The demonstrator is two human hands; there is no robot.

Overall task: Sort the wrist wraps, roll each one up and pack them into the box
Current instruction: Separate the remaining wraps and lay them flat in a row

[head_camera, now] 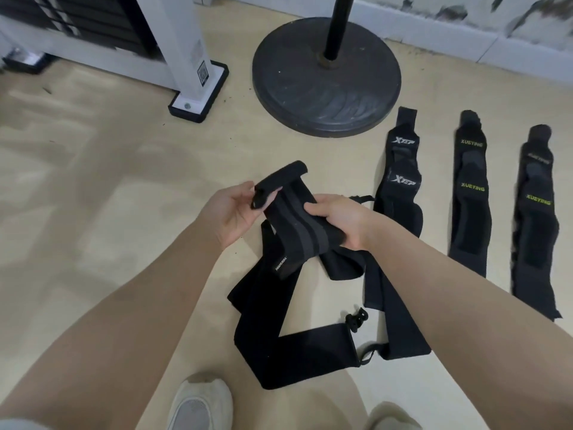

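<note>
Three wrist wraps lie flat in a row on the floor at the right: the Xtep wrap (400, 178), the middle Xueying wrap (469, 193) and the outer Xueying wrap (538, 209), side by side and well apart from the hands. That reads as the sorting step well along, with like brands laid next to each other. No box is in view, so packing looks some way off.

The striped wrap (294, 231) is held up between both hands, above a loose heap of black wraps (297, 342) on the floor near the person's shoe (201, 401). The left hand (231, 212) pinches the wrap's far end, thumb and fingers curled round the tab there. The right hand (338, 220) grips the wrap's right edge, fingers curled over the top face and thumb underneath (only partly visible). The near end of the wrap hangs down toward the heap, its small label showing.

My judgement is that this wrap is either being identified for sorting or about to be rolled; I cannot tell which. A roll would call for the left hand to turn the tab end inward while the right feeds the strip taut. Otherwise it goes flat beside the row.

A round weight base (325, 79) with its pole stands beyond the wraps.
</note>
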